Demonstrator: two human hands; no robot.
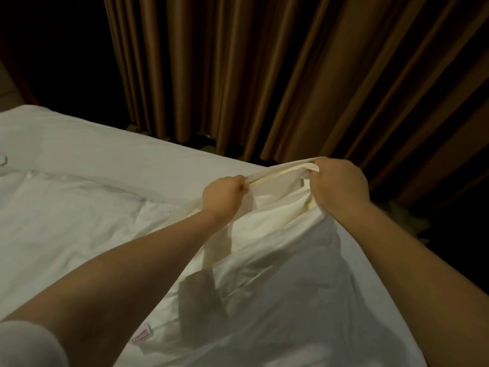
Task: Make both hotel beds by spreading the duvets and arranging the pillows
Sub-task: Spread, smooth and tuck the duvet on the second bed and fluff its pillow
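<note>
A person leans over a bed in a dim hotel room, both bare arms stretched forward across the white duvet. The left hand is closed into a fist, its fingers curled round the duvet's raised edge. The right hand is clenched on the same edge a little farther along, with fabric bunched inside its grip. The stretch of edge between the two hands runs nearly taut and looks cream in the warm light.

From the hands the duvet falls back toward the person, draping between the forearms and covering the near right part of the bed. The arms cast dark shadows on the cloth. The rest of the duvet lies crumpled and creased across the middle and left of the mattress. Beyond it, a smoother white strip runs along the far side of the bed.

A small label with pink lettering is sewn to the duvet beside the left forearm; its wording is too blurred to read. A white sleeve shows at the lower left corner.

Brown pleated curtains hang behind the bed, close to its far side, and reach down to a dark floor. The room to the left of them is in deep shadow.
</note>
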